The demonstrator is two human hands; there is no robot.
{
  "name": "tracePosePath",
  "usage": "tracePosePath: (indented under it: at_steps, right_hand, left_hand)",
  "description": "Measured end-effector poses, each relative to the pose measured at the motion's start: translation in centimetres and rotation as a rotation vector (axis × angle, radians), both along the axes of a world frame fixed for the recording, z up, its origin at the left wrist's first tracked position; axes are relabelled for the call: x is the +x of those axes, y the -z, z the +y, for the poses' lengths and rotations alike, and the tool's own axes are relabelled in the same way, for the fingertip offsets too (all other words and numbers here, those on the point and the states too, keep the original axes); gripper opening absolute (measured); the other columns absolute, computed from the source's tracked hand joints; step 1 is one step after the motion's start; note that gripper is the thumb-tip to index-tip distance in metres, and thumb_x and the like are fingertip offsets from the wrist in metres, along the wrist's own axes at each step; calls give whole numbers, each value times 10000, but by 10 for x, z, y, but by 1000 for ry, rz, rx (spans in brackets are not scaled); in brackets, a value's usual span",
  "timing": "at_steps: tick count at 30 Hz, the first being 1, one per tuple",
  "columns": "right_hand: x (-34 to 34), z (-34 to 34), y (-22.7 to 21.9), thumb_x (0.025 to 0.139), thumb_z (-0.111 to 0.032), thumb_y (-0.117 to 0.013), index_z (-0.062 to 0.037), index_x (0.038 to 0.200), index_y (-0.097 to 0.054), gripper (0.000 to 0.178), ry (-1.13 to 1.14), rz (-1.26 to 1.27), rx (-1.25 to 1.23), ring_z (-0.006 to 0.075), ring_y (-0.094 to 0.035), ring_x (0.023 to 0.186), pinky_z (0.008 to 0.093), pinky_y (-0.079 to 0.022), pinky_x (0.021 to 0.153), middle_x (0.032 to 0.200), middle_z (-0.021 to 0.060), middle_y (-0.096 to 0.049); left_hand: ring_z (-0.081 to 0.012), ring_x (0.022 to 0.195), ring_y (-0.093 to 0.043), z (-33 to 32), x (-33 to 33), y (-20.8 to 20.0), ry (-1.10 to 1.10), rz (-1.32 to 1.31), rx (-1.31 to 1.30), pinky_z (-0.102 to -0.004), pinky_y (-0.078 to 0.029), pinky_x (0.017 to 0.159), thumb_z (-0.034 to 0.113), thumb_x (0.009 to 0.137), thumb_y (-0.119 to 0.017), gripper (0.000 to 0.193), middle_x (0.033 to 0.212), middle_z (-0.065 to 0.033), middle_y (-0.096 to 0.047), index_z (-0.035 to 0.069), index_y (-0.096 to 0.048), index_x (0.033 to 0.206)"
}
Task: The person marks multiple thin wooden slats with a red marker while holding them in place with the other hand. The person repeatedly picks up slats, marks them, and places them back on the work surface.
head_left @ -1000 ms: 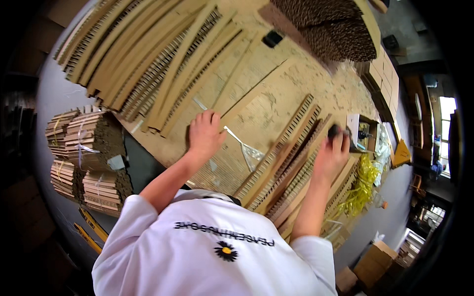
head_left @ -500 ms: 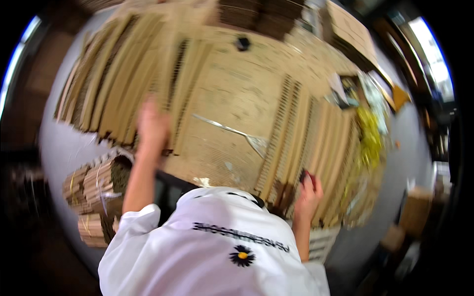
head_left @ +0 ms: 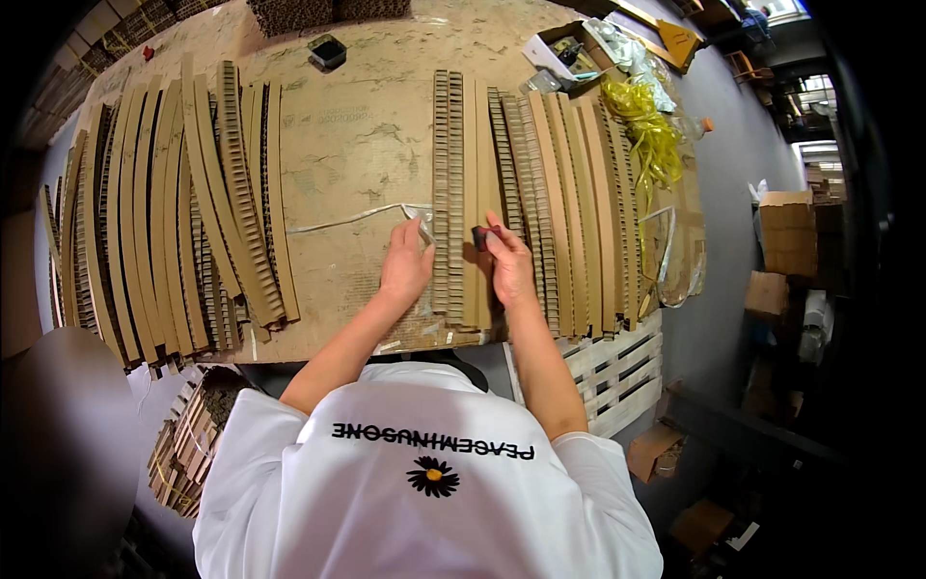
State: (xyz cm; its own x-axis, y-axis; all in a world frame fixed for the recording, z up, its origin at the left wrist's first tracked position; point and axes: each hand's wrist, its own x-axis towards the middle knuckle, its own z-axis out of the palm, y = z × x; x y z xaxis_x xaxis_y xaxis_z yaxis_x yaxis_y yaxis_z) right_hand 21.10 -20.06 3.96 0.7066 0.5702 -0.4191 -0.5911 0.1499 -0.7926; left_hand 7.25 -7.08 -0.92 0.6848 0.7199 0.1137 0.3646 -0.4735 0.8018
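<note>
My left hand point(head_left: 407, 265) is low over the cardboard-covered table, its fingers partly stretched and its thumb apart. Its fingertips are beside the left edge of a honeycomb cardboard strip point(head_left: 441, 174) and over the end of a thin whitish strap point(head_left: 352, 217); whether they touch either is unclear. Between the thumb and fingers of my right hand point(head_left: 514, 273) is a small dark red and black object point(head_left: 485, 237), its kind unclear. That hand is above a plain-faced cardboard strip point(head_left: 476, 145) in the right-hand row.
More cardboard strips point(head_left: 125, 222) lie side by side at the left, some crossing at an angle. A small black tray point(head_left: 327, 52) sits farther back. Yellow strapping point(head_left: 641, 125) and an open box point(head_left: 564, 53) of odds and ends are at the far right. A white slatted pallet point(head_left: 617, 372) is below the table edge.
My left hand has left the left row of strips and moved right to the right-hand row. My right hand, still holding the small object, is now closer to it. The view has turned.
</note>
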Motion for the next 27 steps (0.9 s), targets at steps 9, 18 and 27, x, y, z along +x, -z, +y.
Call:
tracePosePath:
  at_steps: [9, 18, 27]
  right_hand:
    - [-80, 55, 14, 938, -93, -684, 5, 1302, -621, 383, -64, 139, 95, 139, -650, 1017, 288, -509, 936, 1176, 77, -695]
    - [-44, 26, 11, 933, -111, -710, -7, 1197, -675, 286, 40, -209, -80, 149, -663, 1008, 297, -504, 962, 1133, 62, -704]
    - [-41, 41, 18, 973, -150, -665, -24, 1193, -674, 254, 38, -56, 33, 144, -676, 965, 303, -558, 884, 1132, 62, -710]
  left_hand:
    - [-407, 1160, -517, 38, -83, -6, -107, 195, -226, -443, -439, 1001, 291, 997, -578, 478, 1261, -252, -519, -18, -511, 1355]
    - [-359, 1058, -549, 82, -78, -23, -242, 287, 365, -454, -480, 889, 165, 869, -707, 481, 1208, -182, -549, 16, -541, 1295]
    - [-352, 1051, -565, 132, -148, -84, -318, 255, 417, -450, -533, 797, 90, 843, -657, 520, 1198, -186, -550, 81, -545, 1351]
